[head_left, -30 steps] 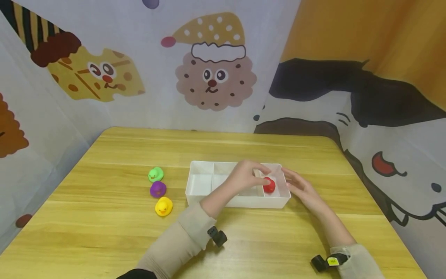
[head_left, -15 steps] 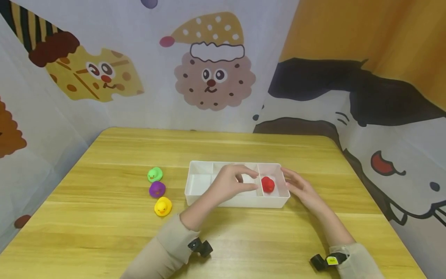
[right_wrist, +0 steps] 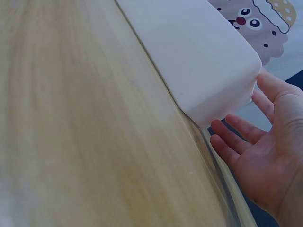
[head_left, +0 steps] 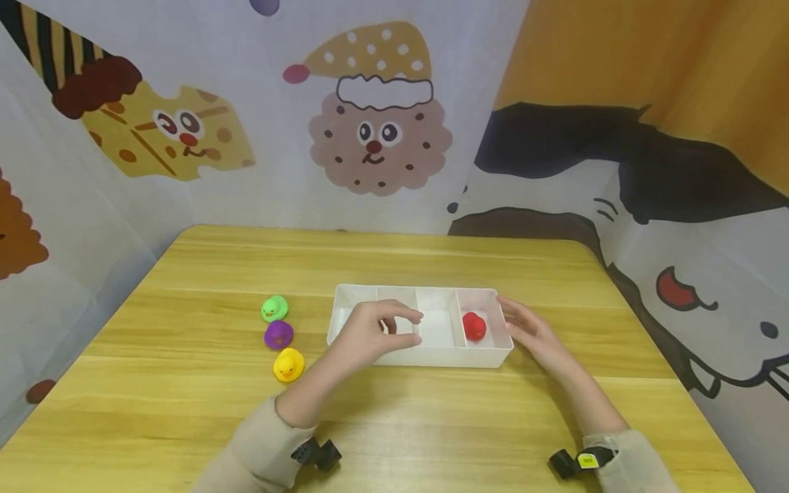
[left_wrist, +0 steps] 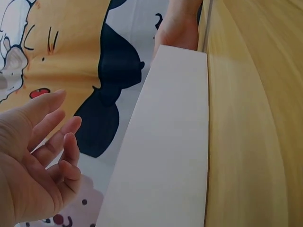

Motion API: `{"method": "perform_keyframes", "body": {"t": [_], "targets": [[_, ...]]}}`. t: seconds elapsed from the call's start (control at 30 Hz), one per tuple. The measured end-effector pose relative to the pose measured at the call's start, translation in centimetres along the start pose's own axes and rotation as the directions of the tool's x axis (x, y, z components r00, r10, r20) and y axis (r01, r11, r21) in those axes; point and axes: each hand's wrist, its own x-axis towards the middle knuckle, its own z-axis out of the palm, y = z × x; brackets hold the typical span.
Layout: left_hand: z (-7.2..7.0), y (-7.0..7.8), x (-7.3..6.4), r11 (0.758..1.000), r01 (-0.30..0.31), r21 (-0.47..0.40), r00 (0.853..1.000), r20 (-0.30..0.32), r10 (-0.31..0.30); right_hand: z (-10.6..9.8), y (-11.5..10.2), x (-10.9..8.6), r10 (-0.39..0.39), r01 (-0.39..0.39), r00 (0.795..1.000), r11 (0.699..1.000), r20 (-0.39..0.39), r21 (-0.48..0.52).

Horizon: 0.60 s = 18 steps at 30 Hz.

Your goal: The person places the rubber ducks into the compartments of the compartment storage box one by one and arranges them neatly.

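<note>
A white divided box (head_left: 444, 356) stands on the table, and a red rubber duck (head_left: 474, 326) sits in its rightmost compartment. Over the box's left half hovers my left hand (head_left: 370, 330), thumb and fingers apart with nothing between them; the left wrist view shows this hand (left_wrist: 38, 161) loosely bent beside the box's long wall. My right hand (head_left: 536, 335) touches the box's right end with extended fingers, as the right wrist view also shows. Left of the box lie a green duck (head_left: 274, 309), a purple duck (head_left: 279, 335) and a yellow duck (head_left: 288, 365).
The wooden table (head_left: 468, 424) carries the box and ducks. Behind it hangs a printed cloth (head_left: 246, 198) with cartoon figures. A small black camera (head_left: 317, 454) is strapped to the left wrist, another camera (head_left: 579, 462) to the right.
My left hand has let go of the red duck in the right compartment and moved left across the box. The right hand has stayed at the box's right end.
</note>
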Motion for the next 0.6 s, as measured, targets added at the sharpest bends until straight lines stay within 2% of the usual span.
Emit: {"method": "perform_keyframes", "body": {"t": [0.17,0.33,0.6], "targets": [[-1.5,-0.4,-1.2,1.0,0.006,-0.014,1.0,-0.009,-0.006,0.0,0.0,0.0,0.0,0.0,1.0,1.0,0.003,0.002],[-3.2,-1.1,-2.5,0.998,0.05,-0.027,0.999,-0.011,-0.05,0.1,0.0,0.0,-0.003,0.003,1.0,1.0,0.002,0.004],[-5.8,-1.7,-4.3,0.991,0.127,0.032,0.991,-0.056,-0.125,0.1,-0.1,0.0,-0.008,0.008,1.0,1.0,-0.006,-0.004]]}}
